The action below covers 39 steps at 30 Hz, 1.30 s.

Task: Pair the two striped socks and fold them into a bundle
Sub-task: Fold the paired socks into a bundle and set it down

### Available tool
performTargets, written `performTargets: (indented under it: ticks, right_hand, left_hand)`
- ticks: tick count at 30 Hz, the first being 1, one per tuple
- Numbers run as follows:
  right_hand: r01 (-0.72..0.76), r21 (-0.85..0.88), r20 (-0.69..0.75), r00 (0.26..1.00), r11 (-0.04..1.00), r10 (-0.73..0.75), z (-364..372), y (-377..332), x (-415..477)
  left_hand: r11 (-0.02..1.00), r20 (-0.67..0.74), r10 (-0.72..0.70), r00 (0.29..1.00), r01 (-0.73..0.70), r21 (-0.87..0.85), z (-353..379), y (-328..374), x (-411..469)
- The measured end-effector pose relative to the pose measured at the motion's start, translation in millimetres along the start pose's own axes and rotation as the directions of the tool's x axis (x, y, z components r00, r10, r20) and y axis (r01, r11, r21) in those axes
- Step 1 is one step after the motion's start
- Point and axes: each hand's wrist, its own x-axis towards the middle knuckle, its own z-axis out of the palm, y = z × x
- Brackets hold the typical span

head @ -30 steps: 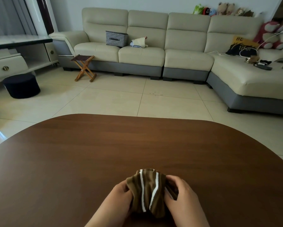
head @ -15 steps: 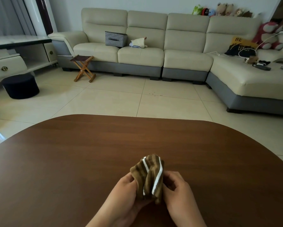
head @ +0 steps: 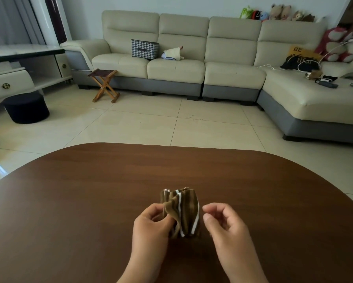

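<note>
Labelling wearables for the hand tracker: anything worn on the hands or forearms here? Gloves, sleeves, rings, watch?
Nothing worn that shows. The left hand and right hand are both bare: no gloves, rings or markings. Both forearms are bare down to the bottom edge of the picture, with no sleeve, watch or strap. Anything above that is out of view.

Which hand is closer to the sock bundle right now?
Left. The left hand pinches the sock bundle at its left edge, fingers in the fabric. The right hand sits just right of it, fingers curled, a small gap between them.
</note>
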Motion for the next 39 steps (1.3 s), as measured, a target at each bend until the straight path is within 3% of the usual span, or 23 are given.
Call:
performTargets:
  ticks: [2, 5, 12, 13, 15, 17, 18, 21, 24, 28, 39]
  right_hand:
    - [0.033, -0.03, 0.054, 0.998, 0.999, -0.032, 5, -4, -3]
    - [-0.018, -0.11, 0.176, 0.984, 0.994, 0.037, 17, -6, -7]
    - [0.026, -0.354, 0.053, 0.999, 0.935, -0.008, 18, 2, -2]
    - [-0.007, -0.318, 0.037, 0.999, 0.948, 0.02, 17, 4, 0]
    - [-0.183, 0.01, 0.047, 0.982, 0.983, 0.182, 14, 3, 3]
    - [-0.367, 0.412, 0.178, 0.93, 0.834, 0.322, 11, 2, 5]
    - [-0.429, 0.523, 0.243, 0.903, 0.737, 0.354, 8, 3, 6]
    - [-0.521, 0.664, 0.358, 0.851, 0.536, 0.383, -2, 4, 10]
    - [-0.557, 0.719, 0.402, 0.821, 0.415, 0.405, -5, 6, 13]
    - [-0.597, 0.723, 0.476, 0.795, 0.348, 0.375, -4, 8, 14]
    - [-0.53, 0.665, 0.483, 0.843, 0.526, 0.238, 7, 10, 11]
  left_hand:
    - [0.999, -0.044, 0.03, 0.999, -0.028, 0.041, 1, 0, -1]
    - [0.998, -0.091, 0.011, 0.996, -0.006, 0.062, 4, -1, -1]
    - [0.999, -0.1, -0.031, 0.994, 0.035, 0.039, 7, 0, -8]
    - [0.999, -0.095, -0.026, 0.995, 0.029, 0.026, 8, 1, -9]
    - [1.0, -0.073, -0.009, 0.997, 0.009, 0.001, 8, 2, -9]
    - [1.0, -0.043, 0.004, 0.999, -0.005, -0.021, 7, 2, -8]
    - [0.999, -0.026, -0.006, 1.0, 0.005, -0.045, 6, 2, -7]
    - [0.981, 0.059, -0.105, 0.993, 0.113, -0.157, 3, 2, -5]
    - [0.938, 0.175, -0.184, 0.967, 0.226, -0.264, 1, 4, -5]
    - [0.83, 0.273, -0.283, 0.919, 0.377, -0.411, -2, 7, -4]
    - [0.603, 0.34, -0.467, 0.816, 0.575, -0.553, -6, 18, -2]
